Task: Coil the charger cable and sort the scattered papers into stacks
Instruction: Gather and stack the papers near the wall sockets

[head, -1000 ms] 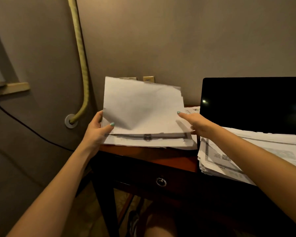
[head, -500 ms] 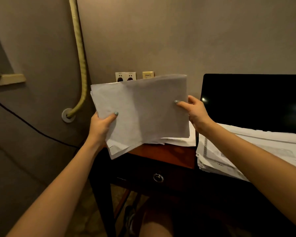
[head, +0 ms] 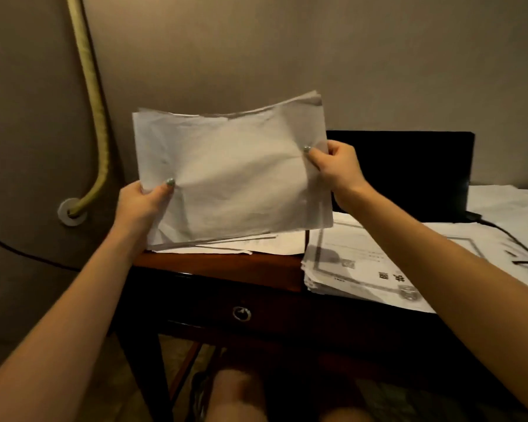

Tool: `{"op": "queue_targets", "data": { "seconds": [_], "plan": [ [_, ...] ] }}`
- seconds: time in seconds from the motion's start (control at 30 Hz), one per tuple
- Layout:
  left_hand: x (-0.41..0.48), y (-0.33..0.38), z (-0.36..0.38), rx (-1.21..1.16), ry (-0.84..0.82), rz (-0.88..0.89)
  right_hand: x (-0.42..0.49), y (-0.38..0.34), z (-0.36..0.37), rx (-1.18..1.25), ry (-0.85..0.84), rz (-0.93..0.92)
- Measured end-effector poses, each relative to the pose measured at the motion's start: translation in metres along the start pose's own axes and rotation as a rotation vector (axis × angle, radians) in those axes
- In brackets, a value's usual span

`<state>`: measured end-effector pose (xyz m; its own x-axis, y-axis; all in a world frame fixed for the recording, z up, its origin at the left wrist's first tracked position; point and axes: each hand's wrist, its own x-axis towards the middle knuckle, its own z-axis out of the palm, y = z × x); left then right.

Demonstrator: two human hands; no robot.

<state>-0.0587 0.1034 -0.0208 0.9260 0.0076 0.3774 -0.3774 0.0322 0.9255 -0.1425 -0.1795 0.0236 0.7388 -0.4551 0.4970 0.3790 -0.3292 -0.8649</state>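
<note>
The left hand and right hand pinch one bundle of papers over the surface. Two piles lie there: a small pile and a big pile.

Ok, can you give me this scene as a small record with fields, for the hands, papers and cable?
left hand: grips the lower left edge of the held sheaf
right hand: pinches its right edge
held sheaf: several sheets, nearly upright, blank side toward the camera
loose sheets: flat on the desk, below the sheaf
printed stack: on the desk, right of them
black cable: uncoiled, across papers at far right
</note>
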Motion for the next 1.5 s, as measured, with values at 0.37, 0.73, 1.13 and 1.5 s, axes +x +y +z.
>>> {"op": "queue_targets", "data": {
  "seconds": [0.37,0.73,1.13,1.5],
  "plan": [
    [-0.047,0.020,0.135,0.114,-0.471,-0.201,-0.047,0.004,-0.164,-0.343,0.169,0.273],
    [-0.097,-0.004,0.181,0.701,-0.623,0.173,-0.114,0.036,-0.247,-0.866,0.261,0.484],
    [-0.148,0.004,0.150,0.788,-0.960,0.304,-0.183,0.013,-0.256,-1.162,-0.390,0.354],
    [-0.154,-0.008,0.159,0.756,-0.842,0.288,-0.168,0.028,-0.251,-1.207,-0.450,0.249]
  ]
}}
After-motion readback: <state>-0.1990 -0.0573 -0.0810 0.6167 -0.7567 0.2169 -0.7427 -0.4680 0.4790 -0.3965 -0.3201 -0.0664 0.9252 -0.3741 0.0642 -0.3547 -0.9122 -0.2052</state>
